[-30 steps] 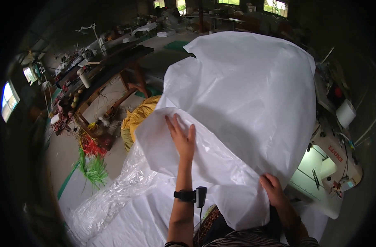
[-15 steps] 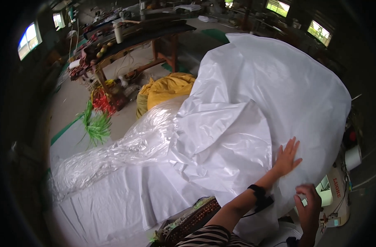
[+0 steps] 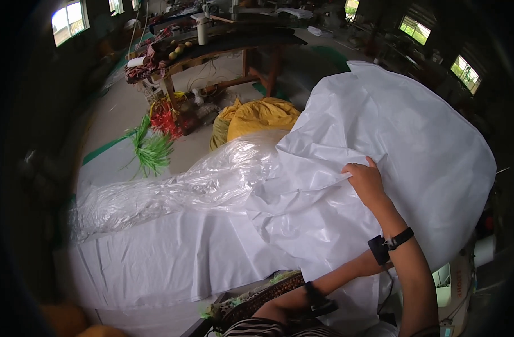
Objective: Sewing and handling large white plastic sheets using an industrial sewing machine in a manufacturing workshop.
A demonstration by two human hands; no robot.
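Note:
A large white plastic sheet (image 3: 420, 146) lies crumpled and billowed across the middle and right, with a smooth raised part at the far right. My right hand (image 3: 365, 178) reaches up over it, its fingers closed on a fold near the middle. My left forearm comes in low and crosses under my right arm. What shows of my left hand (image 3: 375, 263) rests by the sheet's lower part; its fingers are hidden behind my right forearm. Crinkled clear plastic film (image 3: 223, 174) adjoins the sheet on the left, above a flat white stretch of sheeting (image 3: 155, 258).
A yellow bundle (image 3: 262, 119) sits behind the film. Green strands (image 3: 150, 149) and red strands (image 3: 166, 118) lie on the floor at left, near a dark-topped wooden table (image 3: 240, 45). A pale sewing machine (image 3: 459, 286) stands at lower right, partly covered.
My right hand has swung up and left onto the sheet, where its fingers have closed on a fold. My left hand has drawn down behind my right forearm. The view has shifted.

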